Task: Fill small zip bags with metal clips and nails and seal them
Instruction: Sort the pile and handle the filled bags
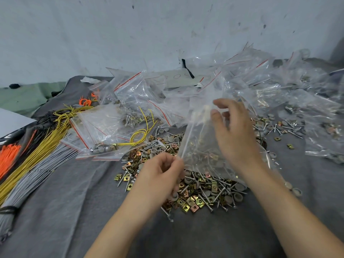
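My right hand [233, 127] pinches the top of a clear zip bag [200, 144] and holds it up above the pile; the bag is blurred. My left hand [160, 175] has its fingers curled, pinching the bag's lower left edge. Under both hands lies a heap of brass-coloured metal clips [191, 202], long nails [204, 199] and grey round caps [238, 196] on grey cloth [74, 202]. What the bag holds is not clear through the plastic.
Filled and empty zip bags [130, 94] with red strips are heaped behind the pile and to the right. Bundles of yellow wire [37, 146], grey ties [37, 175] and orange ties [7, 157] lie at the left. A white wall [130, 34] stands behind.
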Motion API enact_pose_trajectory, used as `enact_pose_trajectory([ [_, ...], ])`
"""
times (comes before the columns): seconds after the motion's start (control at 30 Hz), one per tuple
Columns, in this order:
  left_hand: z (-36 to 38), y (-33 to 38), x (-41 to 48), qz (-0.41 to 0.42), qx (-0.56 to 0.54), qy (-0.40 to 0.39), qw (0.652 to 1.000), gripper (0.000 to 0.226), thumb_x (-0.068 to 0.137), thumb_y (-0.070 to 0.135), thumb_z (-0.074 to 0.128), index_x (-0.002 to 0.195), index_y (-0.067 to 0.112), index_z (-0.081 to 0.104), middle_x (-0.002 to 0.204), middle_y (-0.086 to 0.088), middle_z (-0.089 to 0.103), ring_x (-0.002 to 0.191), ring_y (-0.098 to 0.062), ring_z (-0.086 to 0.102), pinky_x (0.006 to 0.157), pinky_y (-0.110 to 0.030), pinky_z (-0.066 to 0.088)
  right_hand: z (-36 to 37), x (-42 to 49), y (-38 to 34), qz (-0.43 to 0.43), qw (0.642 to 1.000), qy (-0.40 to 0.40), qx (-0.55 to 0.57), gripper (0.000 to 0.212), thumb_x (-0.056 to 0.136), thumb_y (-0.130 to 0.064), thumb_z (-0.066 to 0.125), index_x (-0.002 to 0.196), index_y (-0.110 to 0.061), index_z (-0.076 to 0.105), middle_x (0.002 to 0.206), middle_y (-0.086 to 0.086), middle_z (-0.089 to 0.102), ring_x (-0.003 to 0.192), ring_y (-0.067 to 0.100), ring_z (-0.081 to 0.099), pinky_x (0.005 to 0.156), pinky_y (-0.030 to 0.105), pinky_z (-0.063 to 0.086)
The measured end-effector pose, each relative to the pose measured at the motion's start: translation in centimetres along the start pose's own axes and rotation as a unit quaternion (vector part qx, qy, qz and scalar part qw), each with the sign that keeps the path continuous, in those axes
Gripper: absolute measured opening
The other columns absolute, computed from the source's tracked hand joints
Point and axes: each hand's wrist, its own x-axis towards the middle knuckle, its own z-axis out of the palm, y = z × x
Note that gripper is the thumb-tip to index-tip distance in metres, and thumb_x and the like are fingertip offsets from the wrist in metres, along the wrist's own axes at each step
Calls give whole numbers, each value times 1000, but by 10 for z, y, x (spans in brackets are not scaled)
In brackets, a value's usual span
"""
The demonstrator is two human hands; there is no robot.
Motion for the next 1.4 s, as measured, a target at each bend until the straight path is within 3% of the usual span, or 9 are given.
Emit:
enact_pose_trajectory([
  [0.1,-3,6,-5,-20,-12,-10,1000,21,96,23,57,81,8,60,64,0,65,45,-12,52,38,-21,38,-1,-16,-8,-61,997,-25,-47,28,105,-33,45,129,-21,55,123,-8,49,112,6,47,102,45,45],
  [0.2,-4,9,-10,-27,3,-21,999,25,96,26,57,77,11,62,63,1,65,49,-14,52,41,-23,40,-5,-37,-13,-112,990,-34,-76,26,103,-36,43,121,-22,57,114,-11,51,104,0,44,96,39,44],
  [0.4,1,16,-13,-6,48,-45,998,32,98,26,56,69,13,60,52,-4,57,43,-14,46,41,-22,37,-12,-87,-11,-272,947,-70,-154,31,96,-45,56,116,-22,61,111,-5,60,102,17,57,98,35,41],
  [0.57,3,23,-17,-17,17,-16,1000,39,98,20,50,61,14,61,57,0,62,46,-13,52,41,-21,39,-20,-98,-1,-278,944,-59,-166,29,94,-41,61,113,-21,67,108,-5,63,99,18,61,95,38,46],
  [0.7,6,23,-22,-26,50,-24,998,32,98,26,53,69,15,61,55,8,61,46,-8,52,42,-20,42,-21,-102,-1,-272,947,-36,-168,21,96,-35,58,111,-23,67,104,-5,63,94,16,60,93,34,43],
  [0.97,6,21,-22,-38,44,-32,998,23,98,23,54,79,13,62,62,6,61,52,-11,55,44,-23,45,-13,-97,-7,-287,943,-17,-169,9,94,-27,63,97,-22,69,92,-8,65,83,17,62,86,37,49],
  [1.1,3,18,-20,-49,7,-20,999,25,96,24,58,74,13,60,65,-1,59,58,-21,54,45,-25,44,-9,-99,-5,-306,938,-21,-161,5,92,-24,65,96,-23,65,93,-9,63,82,17,60,89,36,47],
  [1.27,3,16,-21,-75,-57,-61,994,28,97,22,57,70,14,57,60,2,51,51,-12,49,44,-22,42,-7,-98,-3,-326,932,-14,-160,8,96,-27,66,102,-23,63,98,-8,64,83,17,59,89,35,46],
  [1.4,2,14,-18,-96,-105,-66,988,23,96,22,58,75,14,58,63,1,48,49,-11,45,42,-23,39,-4,-95,-6,-320,937,-3,-141,13,100,-28,62,97,-20,71,95,-7,65,80,19,60,81,35,48],
])
